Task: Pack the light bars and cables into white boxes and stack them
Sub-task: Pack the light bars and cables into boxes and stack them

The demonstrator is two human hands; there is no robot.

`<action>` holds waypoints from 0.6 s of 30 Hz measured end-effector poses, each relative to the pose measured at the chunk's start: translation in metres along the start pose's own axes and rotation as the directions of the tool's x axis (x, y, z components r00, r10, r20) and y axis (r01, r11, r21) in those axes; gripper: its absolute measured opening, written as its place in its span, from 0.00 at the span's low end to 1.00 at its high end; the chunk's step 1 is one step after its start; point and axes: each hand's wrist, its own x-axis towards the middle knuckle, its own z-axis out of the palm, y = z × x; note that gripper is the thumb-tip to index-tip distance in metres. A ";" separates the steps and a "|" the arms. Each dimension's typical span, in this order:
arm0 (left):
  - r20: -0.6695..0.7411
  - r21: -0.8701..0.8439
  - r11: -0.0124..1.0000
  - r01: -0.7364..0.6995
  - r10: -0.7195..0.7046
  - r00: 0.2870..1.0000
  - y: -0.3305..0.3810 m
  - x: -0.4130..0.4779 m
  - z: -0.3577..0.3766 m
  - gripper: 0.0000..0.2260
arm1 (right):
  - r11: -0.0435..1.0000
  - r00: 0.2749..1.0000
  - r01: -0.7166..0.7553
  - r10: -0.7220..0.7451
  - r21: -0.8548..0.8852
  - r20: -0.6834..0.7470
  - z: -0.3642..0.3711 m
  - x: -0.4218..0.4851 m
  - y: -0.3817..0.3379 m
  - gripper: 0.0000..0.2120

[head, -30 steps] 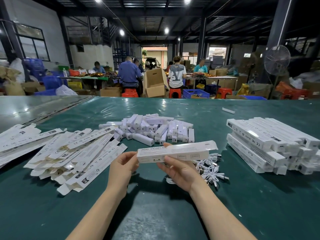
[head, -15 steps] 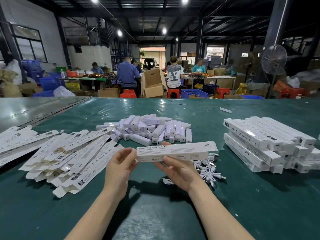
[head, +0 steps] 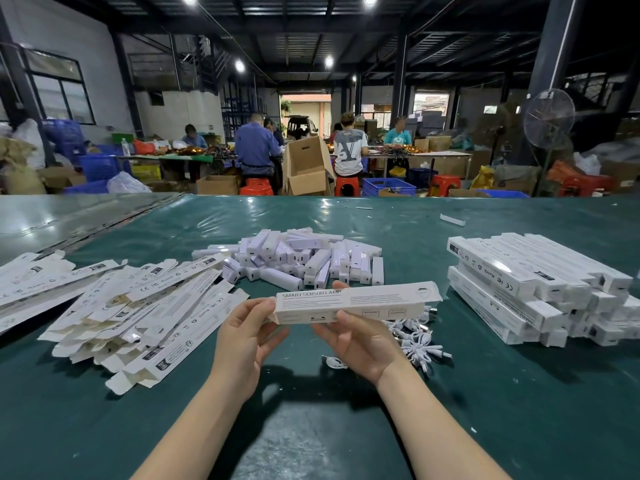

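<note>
Both hands [head: 242, 336] [head: 360, 344] hold box [head: 356, 301]; cables [head: 415, 337] beneath, light bars [head: 298, 258] behind.

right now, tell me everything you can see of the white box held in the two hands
The white box is a long, narrow carton of what looks like thin card, printed SMART SENSOR LAMP in grey with small icons on its near side. It lies lengthwise left to right, nearly level, held above the green table. The left hand pinches its left end; the right hand grips its middle from below. A tab flap sticks out at its right end.
</note>
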 end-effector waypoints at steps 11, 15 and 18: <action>-0.302 0.095 0.987 -0.127 0.150 0.941 -0.002 -0.008 0.015 0.06 | 1.000 1.000 -0.021 0.021 0.003 0.023 0.004 0.001 0.001 0.33; -0.330 0.089 0.989 -0.121 0.144 0.933 -0.001 -0.011 0.020 0.08 | 0.999 1.000 -0.021 0.022 -0.040 0.014 0.006 0.001 0.002 0.38; -0.283 -0.068 0.995 -0.069 0.047 0.958 0.000 -0.014 0.027 0.08 | 1.000 1.000 0.017 -0.017 -0.019 -0.005 0.006 0.003 0.003 0.33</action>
